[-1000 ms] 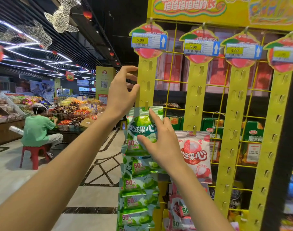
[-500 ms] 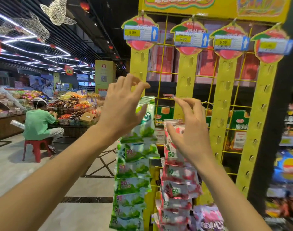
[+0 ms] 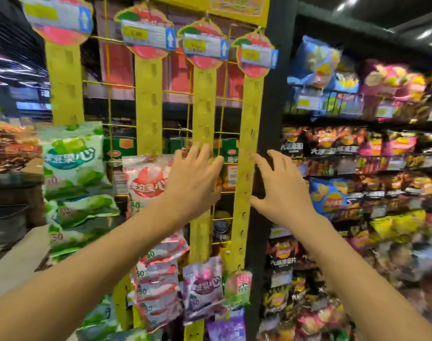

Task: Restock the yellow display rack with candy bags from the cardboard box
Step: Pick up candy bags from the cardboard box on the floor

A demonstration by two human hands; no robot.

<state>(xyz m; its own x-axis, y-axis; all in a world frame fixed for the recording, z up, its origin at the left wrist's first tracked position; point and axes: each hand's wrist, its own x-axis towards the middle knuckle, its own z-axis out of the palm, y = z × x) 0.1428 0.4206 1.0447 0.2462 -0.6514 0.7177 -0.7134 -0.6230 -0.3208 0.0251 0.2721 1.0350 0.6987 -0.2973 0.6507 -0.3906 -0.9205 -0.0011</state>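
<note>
A supermarket aisle, blurred by camera motion: dark shelving (image 3: 352, 166) on the right is packed with bright crisp packets, and a pale tiled floor (image 3: 18, 257) shows at lower left. In the centre stands the tall yellow wire display rack (image 3: 148, 102) with four perforated yellow hanging strips, each topped by a peach-shaped card bearing a price tag. Green-and-white candy bags (image 3: 72, 166) hang in a column on the leftmost strip, red-and-white candy bags (image 3: 148, 183) on the second, purple candy bags (image 3: 202, 286) low on the third, and a small pink-and-green bag (image 3: 239, 286) low on the fourth. The person's left hand (image 3: 195, 183), fingers spread and holding nothing, is raised in front of the third strip, just right of the red bags. The right hand (image 3: 281, 190), likewise spread and empty, reaches beside the fourth strip (image 3: 249, 148), its fingertips (image 3: 255, 157) near the strip's edge; whether they touch cannot be told.
</note>
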